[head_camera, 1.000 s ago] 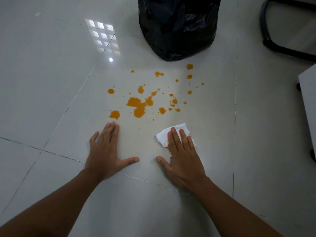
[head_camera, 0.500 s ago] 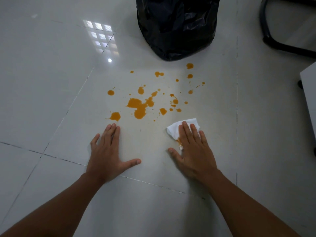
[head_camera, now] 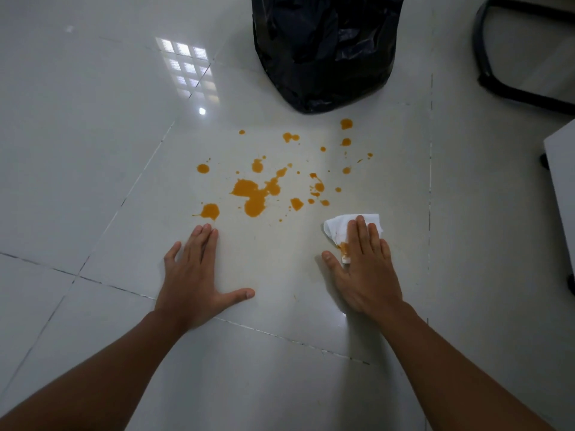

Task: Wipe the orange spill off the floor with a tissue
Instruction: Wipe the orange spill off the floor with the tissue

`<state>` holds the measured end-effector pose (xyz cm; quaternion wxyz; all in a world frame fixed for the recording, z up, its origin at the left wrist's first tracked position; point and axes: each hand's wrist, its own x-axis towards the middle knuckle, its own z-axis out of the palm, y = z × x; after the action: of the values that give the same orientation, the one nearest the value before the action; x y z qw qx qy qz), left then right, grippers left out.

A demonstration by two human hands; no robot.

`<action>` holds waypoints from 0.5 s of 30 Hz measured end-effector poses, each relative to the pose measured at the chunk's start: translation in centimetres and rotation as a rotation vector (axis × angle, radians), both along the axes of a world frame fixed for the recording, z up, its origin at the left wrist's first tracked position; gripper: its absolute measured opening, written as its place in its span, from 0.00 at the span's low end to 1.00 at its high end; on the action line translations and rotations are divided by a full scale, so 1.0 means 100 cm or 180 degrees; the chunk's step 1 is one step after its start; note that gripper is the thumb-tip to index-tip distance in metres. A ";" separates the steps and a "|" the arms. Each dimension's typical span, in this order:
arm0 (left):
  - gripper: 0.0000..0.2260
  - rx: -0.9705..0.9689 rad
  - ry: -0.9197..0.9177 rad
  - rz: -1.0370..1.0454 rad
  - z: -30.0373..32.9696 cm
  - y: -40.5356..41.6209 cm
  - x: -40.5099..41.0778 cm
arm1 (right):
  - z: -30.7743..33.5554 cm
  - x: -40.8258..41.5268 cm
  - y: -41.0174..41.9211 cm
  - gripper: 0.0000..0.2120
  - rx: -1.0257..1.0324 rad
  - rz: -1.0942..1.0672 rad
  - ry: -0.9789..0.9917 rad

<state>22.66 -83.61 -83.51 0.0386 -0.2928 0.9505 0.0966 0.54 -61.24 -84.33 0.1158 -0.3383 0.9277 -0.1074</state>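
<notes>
**Wiping under way, bulk of spill untouched**

Currently the right hand (head_camera: 361,269) lies flat on the floor (head_camera: 93,119), fingers extended, pressing a white tissue (head_camera: 337,227) against the tile. Not a pinch or a fist: the palm and fingers pin the tissue down, and its crumpled edge sticks out ahead of the fingertips and toward the thumb side. A small orange stain shows on the tissue beside the index finger, so it has taken up some liquid.

The left hand (head_camera: 194,275) is spread open, palm down on bare tile, holding nothing. Judged to be a brace for body weight.

The orange spill (head_camera: 253,197) sits ahead of both hands, mostly between them and further forward. The largest pool is forward and to the left of the right hand; one separate blot lies just beyond the left fingertips; small droplets scatter forward of the right hand.

Step in hand: early wiping stroke. Most of the spill looks intact.

Next move, as judgement: slide the pressed tissue forward and leftward through the main pool, keeping flat pressure so the liquid soaks in and does not smear. One tissue may saturate fast.

Surroundings: a black bag (head_camera: 323,51) stands beyond the farthest droplets, close enough that a long forward stroke could reach it. A dark chair base (head_camera: 513,91) and a white furniture edge (head_camera: 560,181) lie off to the right, well apart from the spill. The left fingertips, near that blot, risk touching it.
</notes>
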 end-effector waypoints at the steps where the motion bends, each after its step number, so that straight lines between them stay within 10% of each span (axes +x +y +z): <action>1: 0.58 0.0005 -0.0017 -0.0006 0.000 0.000 0.001 | 0.000 -0.001 -0.002 0.42 -0.0009 -0.0002 -0.0002; 15: 0.58 -0.0024 -0.0061 0.0003 -0.007 -0.003 0.001 | 0.004 0.066 -0.012 0.36 -0.0448 0.1196 -0.0192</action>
<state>22.73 -83.96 -84.19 0.0465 -0.2943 0.9503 0.0902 7.14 -62.42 -83.93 0.1376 -0.5093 0.8345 -0.1586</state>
